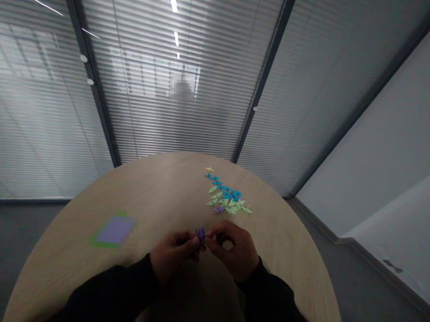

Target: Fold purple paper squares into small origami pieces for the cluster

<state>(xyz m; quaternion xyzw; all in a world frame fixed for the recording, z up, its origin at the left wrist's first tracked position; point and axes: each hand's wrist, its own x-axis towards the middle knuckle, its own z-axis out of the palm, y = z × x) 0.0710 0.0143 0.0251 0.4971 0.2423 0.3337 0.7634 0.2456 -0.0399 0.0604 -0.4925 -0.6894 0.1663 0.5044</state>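
Note:
Between my two hands, near the front of the round table, is a small piece of folded purple paper (200, 234). My left hand (176, 251) pinches it from the left with thumb and fingers. From the right, my right hand (234, 248) grips its edge between thumb and forefinger. Just beyond my right hand lies a cluster of small folded paper cranes: a purple one (218, 209), several pale green ones (234, 206) and several blue ones (231, 192). One yellow crane (209, 169) sits at the far end. The purple paper's exact folds are partly covered by my fingers.
A blurred stack of purple paper (116, 229) with green edges lies on the left of the wooden table (156, 186). Beyond the table's far edge stand glass panels with blinds (181, 125). A white wall (374, 155) is on the right.

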